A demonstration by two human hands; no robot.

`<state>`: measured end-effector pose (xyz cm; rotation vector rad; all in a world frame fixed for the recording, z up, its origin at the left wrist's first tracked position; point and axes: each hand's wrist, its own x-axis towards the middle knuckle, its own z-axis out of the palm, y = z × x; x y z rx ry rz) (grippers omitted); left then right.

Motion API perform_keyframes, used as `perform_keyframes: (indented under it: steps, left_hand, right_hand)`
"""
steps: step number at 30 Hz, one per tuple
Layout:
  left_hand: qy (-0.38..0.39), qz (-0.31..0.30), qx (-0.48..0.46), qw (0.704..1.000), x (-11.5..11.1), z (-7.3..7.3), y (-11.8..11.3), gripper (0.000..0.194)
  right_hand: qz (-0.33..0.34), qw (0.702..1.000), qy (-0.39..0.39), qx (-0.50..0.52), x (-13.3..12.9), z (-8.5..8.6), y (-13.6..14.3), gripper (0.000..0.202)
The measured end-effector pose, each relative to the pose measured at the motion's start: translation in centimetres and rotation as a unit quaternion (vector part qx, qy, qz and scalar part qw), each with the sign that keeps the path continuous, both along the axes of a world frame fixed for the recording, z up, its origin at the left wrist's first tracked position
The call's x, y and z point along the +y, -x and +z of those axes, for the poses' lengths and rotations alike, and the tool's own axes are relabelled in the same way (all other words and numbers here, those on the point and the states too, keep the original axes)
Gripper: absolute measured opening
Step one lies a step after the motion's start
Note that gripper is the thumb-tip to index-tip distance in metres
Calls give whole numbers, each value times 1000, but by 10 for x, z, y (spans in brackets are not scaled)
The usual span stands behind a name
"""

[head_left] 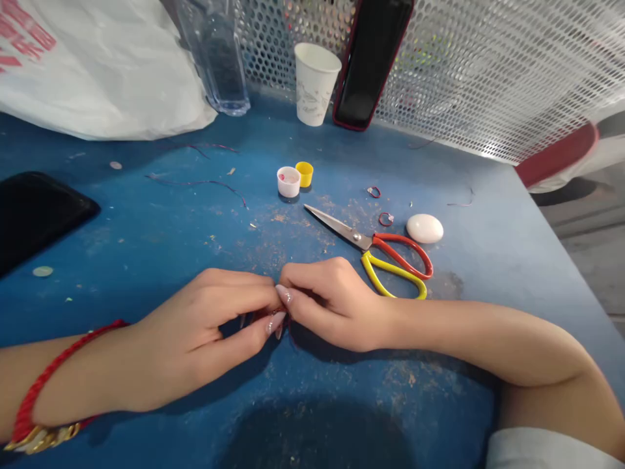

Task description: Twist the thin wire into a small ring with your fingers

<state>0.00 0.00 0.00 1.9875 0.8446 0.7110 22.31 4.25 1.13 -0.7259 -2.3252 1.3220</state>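
Near the middle of the blue table, my left hand (219, 329) and my right hand (336, 303) meet at the fingertips. Both are closed in a pinch on a thin dark red cord (291, 332), mostly hidden behind the fingers. Just beyond my right hand lie scissors (359, 238) with one red and one yellow handle, blades apart. Two small red cord rings (385, 219), each with a pale bead, rest past the scissors, beside a white egg-shaped object (424, 228). A white cup-like cap (288, 182) holding tiny bits stands against a yellow cap (304, 174).
Along the back, a perforated metal screen (463, 71) rises behind a paper cup (316, 85), a leaning phone (374, 62) and a clear plastic container (219, 58). A white plastic bag (97, 71) fills the back left. A black device (41, 215) and loose threads (195, 184) lie at left.
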Motion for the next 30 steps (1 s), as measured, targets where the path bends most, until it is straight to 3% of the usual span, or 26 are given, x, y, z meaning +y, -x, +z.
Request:
perform_keyframes:
  steps: [3,9,14,30]
  left_hand:
    - [2,-9,-6,1000,1,-4,0,29]
    - [20,30,1,999,4,-7,-5,36]
    - [72,35,0,997,10,-5,-11,38]
    - [24,29,-24,999,12,-6,-14,39]
  right_hand:
    - [-8,1000,16,22,0,-2,0,27]
    - [-43,997,53,44,-4,-3,-1,34]
    - [-93,992,67,44,-5,-3,1,45]
    - [-121,982,116,86,-8,-8,2,54]
